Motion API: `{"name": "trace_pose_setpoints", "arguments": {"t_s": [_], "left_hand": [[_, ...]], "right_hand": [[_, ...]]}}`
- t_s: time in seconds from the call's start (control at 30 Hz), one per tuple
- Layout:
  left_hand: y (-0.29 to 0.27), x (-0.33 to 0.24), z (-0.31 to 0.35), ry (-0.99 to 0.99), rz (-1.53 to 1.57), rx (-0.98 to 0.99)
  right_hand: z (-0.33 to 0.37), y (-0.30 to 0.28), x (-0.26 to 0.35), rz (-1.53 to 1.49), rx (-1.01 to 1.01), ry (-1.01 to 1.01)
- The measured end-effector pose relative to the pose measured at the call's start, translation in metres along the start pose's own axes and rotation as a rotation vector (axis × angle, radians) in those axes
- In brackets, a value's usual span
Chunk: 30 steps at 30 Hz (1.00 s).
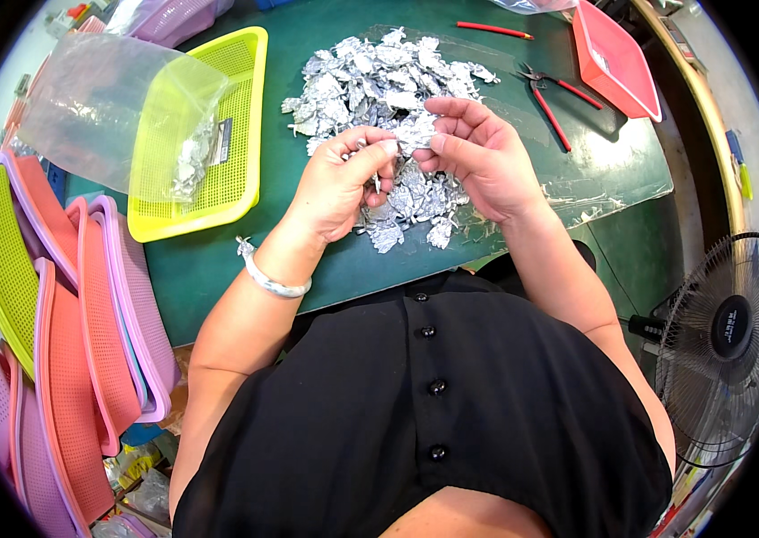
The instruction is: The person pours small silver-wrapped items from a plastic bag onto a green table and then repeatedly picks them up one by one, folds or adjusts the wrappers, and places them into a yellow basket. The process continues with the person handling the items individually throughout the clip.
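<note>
A heap of small silvery metal pieces [370, 76] lies on the green table [209, 260] in front of me. My left hand [344, 179] and my right hand [474, 152] meet just above the near end of the heap. Both pinch one silvery piece [411, 136] between thumb and fingertips. A silver bangle [270, 280] circles my left wrist.
A yellow mesh tray [236, 90] stands at the left with a clear plastic bag [101, 108] holding silvery pieces lying over it. Red-handled pliers [550, 94] and a red pencil [494, 30] lie at the right, near a red tray [617, 58]. Stacked pink and yellow trays [83, 341] line the left. A fan [725, 336] stands lower right.
</note>
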<state>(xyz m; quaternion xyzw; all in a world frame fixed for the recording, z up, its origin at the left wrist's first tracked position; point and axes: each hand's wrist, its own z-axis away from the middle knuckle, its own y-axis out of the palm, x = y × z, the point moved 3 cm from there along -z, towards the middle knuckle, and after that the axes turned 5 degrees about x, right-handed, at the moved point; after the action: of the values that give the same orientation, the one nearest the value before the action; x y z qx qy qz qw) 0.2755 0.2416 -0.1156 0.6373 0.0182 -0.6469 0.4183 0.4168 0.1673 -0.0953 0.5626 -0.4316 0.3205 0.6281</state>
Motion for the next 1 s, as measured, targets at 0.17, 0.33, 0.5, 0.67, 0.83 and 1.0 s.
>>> {"name": "trace_pose_setpoints", "arguments": {"t_s": [0.17, 0.33, 0.5, 0.67, 0.83, 1.0], "left_hand": [[-0.0039, -0.0024, -0.0011, 0.021, 0.011, -0.062], [-0.0056, -0.0021, -0.0013, 0.014, 0.007, -0.073], [-0.0062, -0.0020, -0.0015, 0.013, 0.013, -0.071], [-0.0056, -0.0029, -0.0010, 0.006, 0.018, -0.075], [-0.0057, -0.0025, -0.0017, 0.017, 0.003, -0.055], [-0.0049, -0.0041, -0.0007, 0.029, -0.016, -0.013]], "right_hand": [[0.0025, 0.0011, -0.0043, 0.004, 0.036, 0.018], [0.0041, -0.0020, -0.0056, 0.018, 0.080, 0.037], [0.0048, 0.0005, -0.0053, 0.004, 0.058, 0.040], [0.0052, 0.0018, -0.0057, 0.001, 0.043, 0.067], [0.0049, 0.0017, -0.0076, -0.045, 0.025, 0.105], [0.0045, 0.0024, -0.0085, -0.044, 0.016, 0.100]]}}
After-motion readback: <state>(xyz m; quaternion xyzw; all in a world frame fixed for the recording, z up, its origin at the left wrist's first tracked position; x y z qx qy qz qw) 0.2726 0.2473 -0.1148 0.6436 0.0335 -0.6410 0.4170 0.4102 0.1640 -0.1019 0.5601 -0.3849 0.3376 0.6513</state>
